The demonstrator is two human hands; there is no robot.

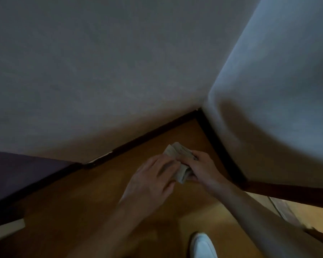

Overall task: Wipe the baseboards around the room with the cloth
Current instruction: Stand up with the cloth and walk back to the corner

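Note:
A folded pale cloth (177, 155) is held above the wooden floor, between both hands. My right hand (201, 168) grips its right side, fingers wrapped under the fold. My left hand (153, 177) lies over its left side with fingers pressed on it. A dark baseboard (147, 138) runs along the foot of the grey wall to a corner (199, 110). From there a second dark baseboard (220, 149) runs down the right wall. The cloth is apart from both baseboards.
The orange-brown wood floor (82, 211) fills the lower view. A dark panel or door (17, 174) stands at the left, with chipped trim (99, 159) beside it. My white shoe (203, 246) is at the bottom. A threshold and lighter floor (296, 213) lie at the right.

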